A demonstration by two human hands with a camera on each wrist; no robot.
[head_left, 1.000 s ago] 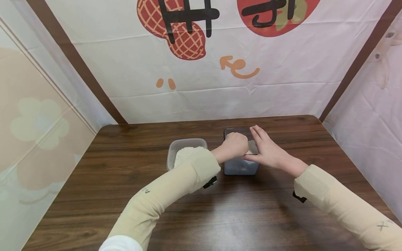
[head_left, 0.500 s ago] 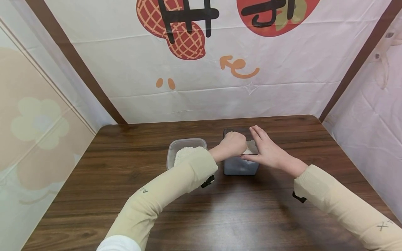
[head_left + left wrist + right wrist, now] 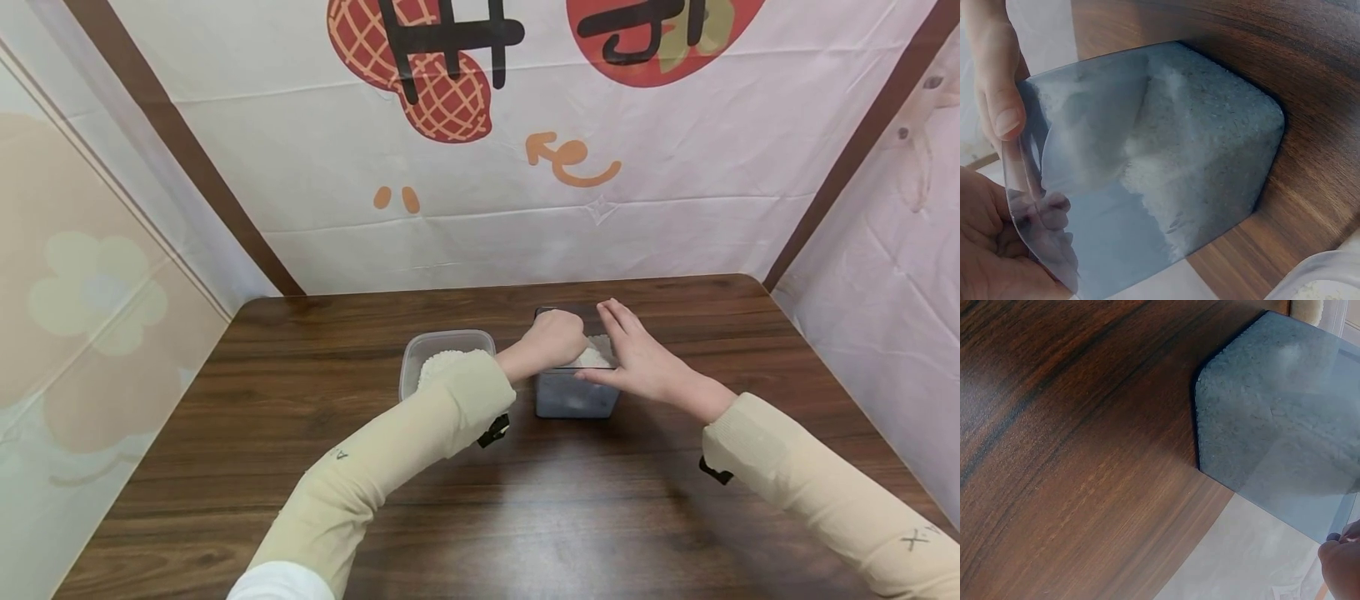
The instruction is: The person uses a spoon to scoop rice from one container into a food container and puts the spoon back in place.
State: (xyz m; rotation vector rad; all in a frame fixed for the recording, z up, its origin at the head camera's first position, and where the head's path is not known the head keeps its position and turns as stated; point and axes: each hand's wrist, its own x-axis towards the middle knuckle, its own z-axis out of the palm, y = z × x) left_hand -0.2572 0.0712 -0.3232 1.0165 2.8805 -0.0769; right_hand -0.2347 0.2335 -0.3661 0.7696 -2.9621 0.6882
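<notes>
A see-through bluish container [image 3: 574, 397] stands on the table, with white rice [image 3: 591, 358] inside. My left hand [image 3: 553, 337] is curled into a fist over its opening. Through the wall in the left wrist view, a rounded see-through scoop-like thing [image 3: 1085, 150] shows near those curled fingers; the grip on it is partly hidden. My right hand [image 3: 637, 358] spans the container's right side and holds it, thumb [image 3: 1007, 119] against one wall near the rim and fingers at the far side. A clear tub [image 3: 408, 354] of white rice sits to the left, partly behind my left sleeve.
The brown wooden table [image 3: 600, 517] reaches back to a printed cloth wall [image 3: 510, 242]. Cloth also hangs along both sides. My left forearm [image 3: 397, 450] passes over the front of the clear tub.
My left hand has shifted slightly left over the container, and more of the rice inside shows. The right hand and both containers have stayed in place.
</notes>
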